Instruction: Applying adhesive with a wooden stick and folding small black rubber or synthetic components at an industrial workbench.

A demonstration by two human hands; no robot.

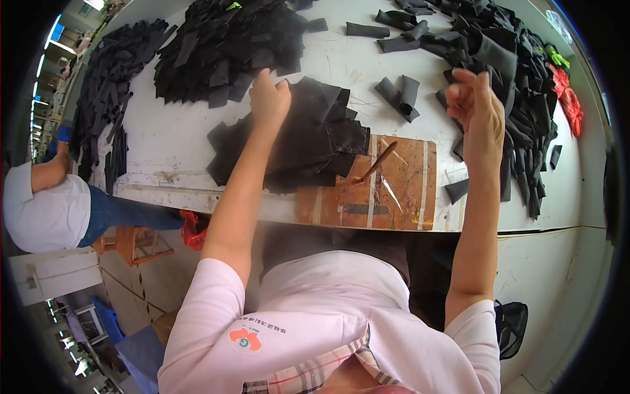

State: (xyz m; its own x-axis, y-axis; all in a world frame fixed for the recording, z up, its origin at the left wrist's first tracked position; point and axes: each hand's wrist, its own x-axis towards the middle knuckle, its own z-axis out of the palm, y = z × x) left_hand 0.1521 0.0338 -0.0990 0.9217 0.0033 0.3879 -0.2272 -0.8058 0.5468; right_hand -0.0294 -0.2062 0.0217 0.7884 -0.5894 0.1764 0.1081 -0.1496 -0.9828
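My left hand (270,100) is closed at the far left edge of a loose stack of black fabric pieces (295,141); whatever its fingers hold, if anything, is hidden. My right hand (480,111) is raised near the heap of black fabric pieces (518,111) on the right. Its fingers are loosely bent and apart, with nothing seen in them. Between my arms, a worn brown board (417,180) with pale tape strips lies at the table's front edge, partly under the stack. A slim brown stick-like tool (384,157) rests on the board.
Two folded black pieces (401,98) lie on the white table (341,59) between my hands. A large black heap (230,49) is at the back left, with another pile (121,62) beyond it. Red plastic (567,102) lies far right. Another person (49,203) works at the left.
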